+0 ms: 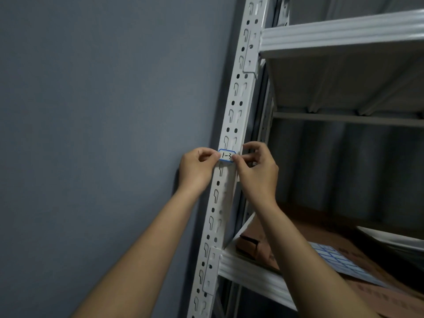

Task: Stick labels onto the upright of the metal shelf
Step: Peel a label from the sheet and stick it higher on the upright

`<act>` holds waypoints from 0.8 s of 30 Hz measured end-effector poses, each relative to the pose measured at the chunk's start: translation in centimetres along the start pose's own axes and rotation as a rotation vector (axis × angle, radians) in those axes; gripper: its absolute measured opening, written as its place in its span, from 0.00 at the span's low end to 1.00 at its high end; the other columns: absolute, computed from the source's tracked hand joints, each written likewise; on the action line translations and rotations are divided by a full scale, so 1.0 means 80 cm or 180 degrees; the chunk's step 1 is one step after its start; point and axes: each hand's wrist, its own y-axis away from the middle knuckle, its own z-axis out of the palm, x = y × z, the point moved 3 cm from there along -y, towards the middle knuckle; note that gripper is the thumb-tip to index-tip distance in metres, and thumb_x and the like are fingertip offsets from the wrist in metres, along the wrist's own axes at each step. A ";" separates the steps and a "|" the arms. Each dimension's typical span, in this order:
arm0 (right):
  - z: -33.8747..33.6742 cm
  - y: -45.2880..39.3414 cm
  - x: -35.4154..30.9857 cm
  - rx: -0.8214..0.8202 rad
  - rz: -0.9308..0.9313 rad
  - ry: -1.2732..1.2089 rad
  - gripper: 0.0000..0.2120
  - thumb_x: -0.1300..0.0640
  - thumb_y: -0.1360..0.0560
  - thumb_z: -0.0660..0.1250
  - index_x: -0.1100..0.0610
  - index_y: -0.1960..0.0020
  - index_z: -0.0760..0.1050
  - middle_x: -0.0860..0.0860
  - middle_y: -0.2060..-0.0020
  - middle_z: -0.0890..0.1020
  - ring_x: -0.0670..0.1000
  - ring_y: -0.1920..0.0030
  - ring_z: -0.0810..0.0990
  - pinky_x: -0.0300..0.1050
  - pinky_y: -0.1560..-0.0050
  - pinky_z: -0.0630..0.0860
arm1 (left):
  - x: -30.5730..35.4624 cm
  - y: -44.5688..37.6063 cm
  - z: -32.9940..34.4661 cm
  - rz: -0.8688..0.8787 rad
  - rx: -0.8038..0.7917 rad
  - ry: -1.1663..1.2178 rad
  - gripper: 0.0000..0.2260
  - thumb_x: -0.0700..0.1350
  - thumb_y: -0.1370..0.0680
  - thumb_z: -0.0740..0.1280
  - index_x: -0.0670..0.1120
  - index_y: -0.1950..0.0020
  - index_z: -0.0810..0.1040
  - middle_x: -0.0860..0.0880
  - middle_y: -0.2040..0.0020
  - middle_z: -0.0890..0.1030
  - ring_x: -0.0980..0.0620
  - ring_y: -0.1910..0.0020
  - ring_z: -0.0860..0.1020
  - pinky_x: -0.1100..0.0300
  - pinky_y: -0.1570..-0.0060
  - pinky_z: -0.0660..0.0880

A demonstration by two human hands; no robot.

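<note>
**Label over the slots: risk of a crooked stick**

We hold the label, marked 1-3, against the white upright, left hand pinching its left end, right hand pinching its right. It spans keyhole slots, so we judge it may bridge, wrinkle or sit crooked if one end lands first. The label sheet lies on cardboard on the lower shelf; nothing blocks us.

Both hands hold a blue-edged label marked "1-3" vs the white upright: left hand pinches its left end, right hand its right end. Below right forearm, label sheet lies on cardboard on the shelf.
</note>
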 end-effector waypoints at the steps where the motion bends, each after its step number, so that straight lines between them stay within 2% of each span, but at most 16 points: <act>1: 0.000 -0.001 0.000 0.0018 0.0003 0.0035 0.11 0.57 0.27 0.73 0.50 0.48 0.74 0.47 0.62 0.82 0.45 0.59 0.81 0.47 0.56 0.79 | -0.001 -0.002 0.001 -0.0012 0.0010 -0.0012 0.07 0.45 0.26 0.71 0.53 0.64 0.79 0.54 0.62 0.83 0.56 0.62 0.79 0.58 0.56 0.75; 6: 0.002 -0.005 -0.002 -0.0032 0.0073 0.0076 0.12 0.57 0.27 0.73 0.49 0.49 0.72 0.47 0.64 0.82 0.44 0.60 0.82 0.49 0.56 0.80 | -0.003 -0.005 0.001 -0.0115 0.0115 -0.0022 0.06 0.47 0.27 0.72 0.53 0.65 0.80 0.54 0.61 0.83 0.54 0.58 0.81 0.57 0.51 0.77; 13: 0.004 -0.004 -0.006 -0.0084 0.0030 0.0237 0.12 0.58 0.28 0.72 0.50 0.48 0.72 0.47 0.65 0.81 0.46 0.60 0.81 0.53 0.55 0.80 | -0.006 -0.006 0.001 -0.0218 0.0148 -0.0028 0.06 0.47 0.28 0.72 0.52 0.65 0.80 0.54 0.61 0.83 0.55 0.59 0.80 0.58 0.52 0.76; 19: 0.003 -0.003 -0.009 -0.0113 -0.0047 0.0264 0.13 0.59 0.27 0.72 0.52 0.47 0.72 0.47 0.65 0.80 0.44 0.61 0.80 0.44 0.57 0.79 | -0.009 -0.005 0.003 -0.0237 0.0103 0.0098 0.05 0.47 0.28 0.73 0.51 0.63 0.80 0.52 0.61 0.83 0.55 0.62 0.79 0.60 0.56 0.75; 24: 0.003 -0.003 -0.007 -0.0089 -0.0007 0.0215 0.13 0.59 0.28 0.72 0.51 0.47 0.72 0.47 0.66 0.80 0.43 0.61 0.81 0.48 0.54 0.81 | -0.014 -0.006 0.006 -0.0230 0.0131 0.0129 0.05 0.48 0.28 0.73 0.50 0.63 0.80 0.51 0.61 0.84 0.52 0.59 0.81 0.56 0.52 0.78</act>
